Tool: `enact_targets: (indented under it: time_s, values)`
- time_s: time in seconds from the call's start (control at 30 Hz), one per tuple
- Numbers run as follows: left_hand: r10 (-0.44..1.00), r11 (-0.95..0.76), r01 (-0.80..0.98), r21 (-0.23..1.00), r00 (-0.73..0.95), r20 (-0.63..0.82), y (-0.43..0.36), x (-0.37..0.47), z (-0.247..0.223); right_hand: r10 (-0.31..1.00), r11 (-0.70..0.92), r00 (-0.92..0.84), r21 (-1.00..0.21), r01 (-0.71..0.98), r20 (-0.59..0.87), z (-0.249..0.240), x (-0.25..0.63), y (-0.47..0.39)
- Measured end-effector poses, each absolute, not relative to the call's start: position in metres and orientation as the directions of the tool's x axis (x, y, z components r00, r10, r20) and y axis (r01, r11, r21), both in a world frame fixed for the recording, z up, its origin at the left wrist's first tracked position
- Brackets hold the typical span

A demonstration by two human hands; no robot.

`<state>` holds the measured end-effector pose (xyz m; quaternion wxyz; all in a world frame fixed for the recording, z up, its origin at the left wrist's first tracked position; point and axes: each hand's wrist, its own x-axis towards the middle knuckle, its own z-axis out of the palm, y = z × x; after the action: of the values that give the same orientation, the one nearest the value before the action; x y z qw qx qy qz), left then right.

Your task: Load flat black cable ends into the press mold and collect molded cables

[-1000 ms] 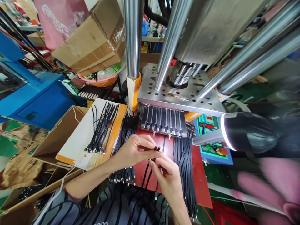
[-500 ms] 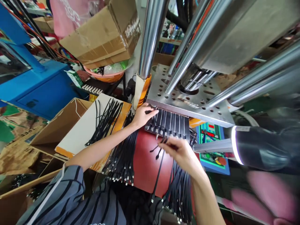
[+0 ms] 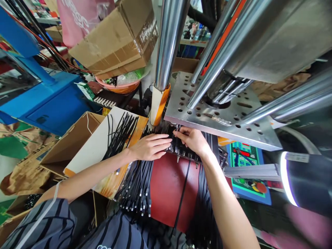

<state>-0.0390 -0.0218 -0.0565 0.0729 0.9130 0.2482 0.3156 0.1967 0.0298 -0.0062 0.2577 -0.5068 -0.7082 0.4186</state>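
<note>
My left hand (image 3: 151,147), fingers stretched out and together, lies above the left end of the black slotted fixture (image 3: 186,152). My right hand (image 3: 192,139) is over the same fixture, just under the front edge of the steel plate (image 3: 220,117). Its thumb and fingertips are pinched together; whatever they hold is hidden. One black cable (image 3: 182,197) runs from the fixture's front across the red surface (image 3: 163,186). Left of it hangs a bundle of black cables (image 3: 137,186) with pale tips, and another cable bundle (image 3: 203,207) hangs to the right, partly behind my right forearm.
More black cables (image 3: 121,129) lie on a white board (image 3: 90,145) at left, beside an open cardboard box (image 3: 70,141). Steel columns (image 3: 172,45) rise around the plate. At right are a control panel (image 3: 249,166) and a lit lamp (image 3: 287,180).
My right hand has moved from above the red surface up to the fixture; the short cable ends below it are out of sight. My left hand has come down from the plate's edge, fingers straightened.
</note>
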Motion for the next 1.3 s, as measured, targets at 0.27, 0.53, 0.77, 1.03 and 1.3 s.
enact_targets:
  time_s: [0.27,0.53,0.77,1.03,1.3]
  values:
    - [0.452,-0.879,0.473,0.064,0.781,0.431,-0.019,-0.028,-0.052,0.951,0.187,-0.306,-0.871,0.454,0.045,-0.018,0.196,0.029]
    - [0.604,-0.767,0.641,-0.018,0.732,0.314,-0.046,-0.012,-0.049,0.965,0.246,-0.207,-0.827,0.506,0.160,-0.027,0.195,0.027]
    - [0.724,-0.680,0.733,0.001,0.671,0.158,-0.065,0.002,-0.034,0.928,0.364,-0.243,-0.550,0.752,0.283,-0.017,0.203,-0.030]
    - [0.775,-0.632,0.763,0.135,0.620,0.124,-0.019,0.007,-0.010,0.956,0.276,-0.275,0.000,0.961,0.104,0.001,0.177,-0.016]
    - [0.773,-0.608,0.793,0.048,0.577,0.264,0.032,0.016,-0.014,0.944,0.291,-0.276,-0.059,0.955,0.183,-0.012,0.180,0.031]
